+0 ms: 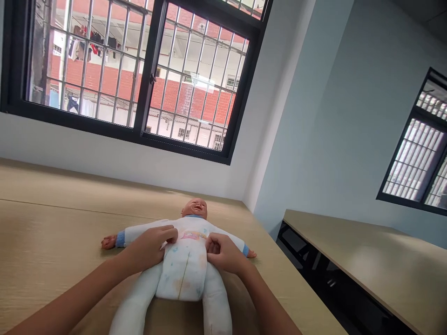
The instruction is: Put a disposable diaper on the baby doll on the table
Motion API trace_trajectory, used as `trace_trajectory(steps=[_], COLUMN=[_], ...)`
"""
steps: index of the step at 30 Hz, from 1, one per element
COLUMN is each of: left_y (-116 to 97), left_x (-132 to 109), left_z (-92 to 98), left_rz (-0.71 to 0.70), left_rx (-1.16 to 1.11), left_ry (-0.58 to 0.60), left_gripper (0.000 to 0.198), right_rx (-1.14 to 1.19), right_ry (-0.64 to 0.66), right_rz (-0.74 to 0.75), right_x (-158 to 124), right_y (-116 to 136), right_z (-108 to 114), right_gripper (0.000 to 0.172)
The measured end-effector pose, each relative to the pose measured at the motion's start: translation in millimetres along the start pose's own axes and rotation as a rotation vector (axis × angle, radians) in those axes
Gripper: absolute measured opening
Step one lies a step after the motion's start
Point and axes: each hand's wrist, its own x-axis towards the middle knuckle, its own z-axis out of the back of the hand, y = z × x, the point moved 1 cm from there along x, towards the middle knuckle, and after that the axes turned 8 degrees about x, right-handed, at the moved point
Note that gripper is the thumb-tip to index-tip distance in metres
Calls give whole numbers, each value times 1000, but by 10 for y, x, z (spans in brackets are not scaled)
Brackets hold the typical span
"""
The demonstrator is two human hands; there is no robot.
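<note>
A baby doll [194, 208] lies on its back on the table, head away from me and arms spread wide. It wears a white long-sleeved top with blue cuffs and collar. A white diaper [181, 274] with pale prints and a line down its middle covers its hips, between white legs. At the left side of the diaper's waist, my left hand [152, 246] is closed, fingers curled on the edge. My right hand [225, 253] pinches the opposite waist edge, thumb and fingers bent together. The fingertips of both hands are partly hidden.
The wooden table [52, 232] reaches back to the wall beneath a barred window [139, 137]. A second wooden table [366, 251] with a dark front stands to the right, across a gap. Another barred window [415, 158] is at the far right.
</note>
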Motion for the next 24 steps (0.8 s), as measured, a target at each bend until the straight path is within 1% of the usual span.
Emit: trace_trajectory(steps=[2, 3, 5, 7, 10, 13, 16, 19, 21, 24], left_y=[18, 27, 39, 31, -8, -46, -68, -79, -78, -61], left_x=[-60, -83, -104, -89, -27, 42, 97, 137, 148, 117], left_z=[71, 93, 98, 59, -29, -90, -120, -146, -152, -115], left_rz=[-3, 4, 25, 24, -16, -54, -57, -26, 27, 94], left_rx=[-82, -129, -191, -173, -33, 96, 147, 127, 81, -33], left_ry=[53, 80, 97, 56, -25, -30, -26, -28, -34, -32], left_gripper=[29, 30, 32, 34, 33, 23, 14, 14, 12, 10], right_rx=[89, 111, 94, 6, -213, -421, -560, -654, -696, -678], right_ry=[76, 91, 68, 18, -24, -40, -36, -37, -44, -53], right_rz=[-30, -38, -22, 30, 121, 179, 216, 223, 223, 241], right_x=[-32, -41, -46, -40, -30, -21, 1, 35, 49, 36], right_y=[33, 34, 14, -6, 17, 86, 130, 127, 115, 99], right_z=[37, 42, 25, -19, -80, -104, -121, -139, -137, -102], right_gripper=[16, 18, 17, 12, 14, 18, 20, 19, 18, 18])
